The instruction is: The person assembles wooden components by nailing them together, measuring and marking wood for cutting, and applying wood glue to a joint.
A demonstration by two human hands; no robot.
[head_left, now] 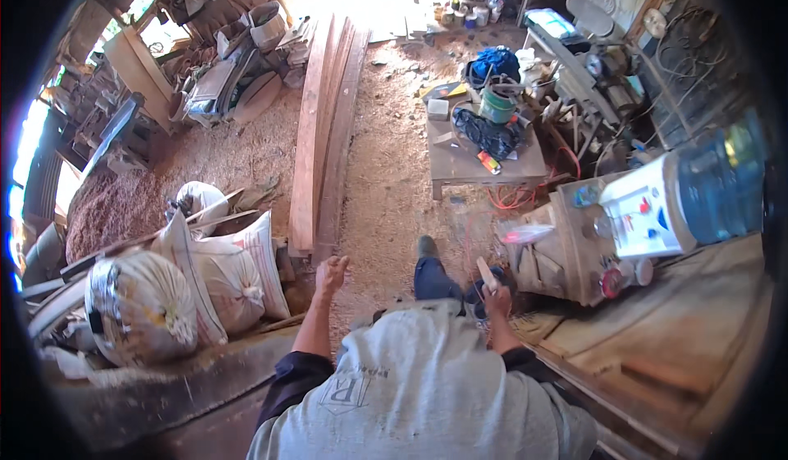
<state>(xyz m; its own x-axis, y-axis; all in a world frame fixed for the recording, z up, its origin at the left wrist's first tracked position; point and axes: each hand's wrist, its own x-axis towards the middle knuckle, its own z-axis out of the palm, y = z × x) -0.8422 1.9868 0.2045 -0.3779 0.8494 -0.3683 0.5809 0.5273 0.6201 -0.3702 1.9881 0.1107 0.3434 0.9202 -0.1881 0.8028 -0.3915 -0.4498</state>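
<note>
My left hand [332, 273] is loosely closed in mid-air at the lower centre-left, with no object visible in it, near the long reddish planks [305, 189] and the white sacks [220, 279]. My right hand [496, 300] grips a short, narrow piece of pale wood [486, 271] pointing upward. Below, my dark-trousered leg and shoe [428, 259] show on the sawdust-covered floor [386, 148]. A wooden stand with a white water dispenser and blue jug [722, 185] is just right of my right hand.
A low table [460, 173] holds a green bucket [498, 105], black bags and tools, with an orange cord below. Clutter and machinery [591, 74] line the right; a sawdust pile [107, 214], boards and stacked junk line the left. Large wooden sheets [673, 312] lie at lower right.
</note>
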